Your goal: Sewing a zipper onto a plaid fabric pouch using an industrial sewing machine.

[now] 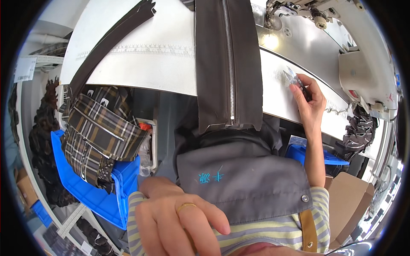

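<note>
My right hand is closed round a pair of thread snips, blades pointing up and left over the white table on the right. Close to the camera at the bottom, my left hand is raised in front of my chest. Its fingers are apart and loosely bent, with nothing seen in them; some fingertips run out of the picture. Between the hands, a dark fabric panel with a metal zipper lies across the table and hangs over its front edge toward my lap. The zipper looks closed along its visible length.
A sewing machine stands at the far right. On the left, plaid fabric pieces hang into a blue bin, and a dark strip crosses the white table. An open cardboard box sits at lower right.
</note>
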Available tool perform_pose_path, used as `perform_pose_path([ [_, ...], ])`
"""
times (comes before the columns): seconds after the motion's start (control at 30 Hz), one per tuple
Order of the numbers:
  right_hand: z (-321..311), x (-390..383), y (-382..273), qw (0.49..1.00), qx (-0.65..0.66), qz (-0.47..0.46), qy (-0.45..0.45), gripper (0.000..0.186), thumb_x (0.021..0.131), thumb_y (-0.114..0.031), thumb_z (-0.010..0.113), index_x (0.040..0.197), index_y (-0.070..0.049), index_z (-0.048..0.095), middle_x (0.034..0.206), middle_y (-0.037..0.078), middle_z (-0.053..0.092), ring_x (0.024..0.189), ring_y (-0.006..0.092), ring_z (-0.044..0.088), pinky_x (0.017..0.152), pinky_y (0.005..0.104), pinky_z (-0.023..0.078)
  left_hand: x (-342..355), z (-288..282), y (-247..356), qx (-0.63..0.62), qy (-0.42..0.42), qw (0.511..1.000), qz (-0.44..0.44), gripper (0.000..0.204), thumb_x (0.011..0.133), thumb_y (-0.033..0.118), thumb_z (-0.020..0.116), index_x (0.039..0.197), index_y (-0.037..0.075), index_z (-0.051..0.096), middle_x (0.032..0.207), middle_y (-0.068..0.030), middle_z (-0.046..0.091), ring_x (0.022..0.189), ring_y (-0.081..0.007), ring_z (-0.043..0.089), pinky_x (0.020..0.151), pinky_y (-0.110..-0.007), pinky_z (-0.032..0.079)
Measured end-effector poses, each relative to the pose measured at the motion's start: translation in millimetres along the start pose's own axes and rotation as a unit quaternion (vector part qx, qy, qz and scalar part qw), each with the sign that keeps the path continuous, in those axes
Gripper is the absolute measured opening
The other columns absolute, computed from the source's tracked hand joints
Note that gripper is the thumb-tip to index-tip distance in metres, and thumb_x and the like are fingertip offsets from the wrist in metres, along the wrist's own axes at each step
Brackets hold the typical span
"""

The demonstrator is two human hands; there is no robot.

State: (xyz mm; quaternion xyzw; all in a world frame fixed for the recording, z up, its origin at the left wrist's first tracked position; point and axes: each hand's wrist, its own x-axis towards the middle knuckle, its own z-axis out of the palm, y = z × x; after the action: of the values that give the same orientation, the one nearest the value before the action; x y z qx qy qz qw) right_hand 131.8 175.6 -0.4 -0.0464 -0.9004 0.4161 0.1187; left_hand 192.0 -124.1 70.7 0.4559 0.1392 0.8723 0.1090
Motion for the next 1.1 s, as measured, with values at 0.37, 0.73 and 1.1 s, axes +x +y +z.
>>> perform_pose_path([
  [0.37, 1.4, -0.8, -0.6, 1.0, 0.001, -0.012, 0.009, 0.027, 0.082, -0.013, 0.075, 0.105, -0.001, 0.067, 0.081, 0.001, 0.064, 0.062, 0.0038, 0.042, 0.057, 0.019, 0.037, -4.6, -1.5, 0.4, -0.011, -0.008, 1.0, -0.016, 0.013, 0.088, 0.007, 0.066, 0.095, 0.015, 0.074, 0.107, 0.0007, 0.07, 0.108, -0.0267, 0.056, 0.104, -0.048, 0.035],
  [0.73, 2.2, -0.7, 2.3, 1.0, 0.003, -0.01, 0.013, 0.028, 0.081, -0.014, 0.076, 0.105, -0.003, 0.068, 0.081, -0.001, 0.064, 0.061, 0.0026, 0.039, 0.055, 0.0178, 0.034, -10.3, -8.4, 4.8, -0.009, -0.013, 0.999, -0.046, 0.014, 0.089, 0.007, 0.064, 0.098, 0.014, 0.074, 0.111, -0.002, 0.07, 0.113, -0.0277, 0.054, 0.106, -0.046, 0.032],
  [1.1, 1.3, -0.3, 1.5, 0.999, -0.026, -0.014, 0.014, 0.028, 0.08, -0.016, 0.077, 0.105, -0.004, 0.069, 0.081, -0.001, 0.065, 0.06, 0.0028, 0.04, 0.055, 0.0179, 0.035, -9.7, -11.2, 7.6, -0.018, -0.045, 0.997, -0.058, 0.016, 0.089, 0.005, 0.061, 0.089, 0.012, 0.075, 0.108, -0.0035, 0.07, 0.113, -0.0273, 0.054, 0.105, -0.046, 0.032],
])
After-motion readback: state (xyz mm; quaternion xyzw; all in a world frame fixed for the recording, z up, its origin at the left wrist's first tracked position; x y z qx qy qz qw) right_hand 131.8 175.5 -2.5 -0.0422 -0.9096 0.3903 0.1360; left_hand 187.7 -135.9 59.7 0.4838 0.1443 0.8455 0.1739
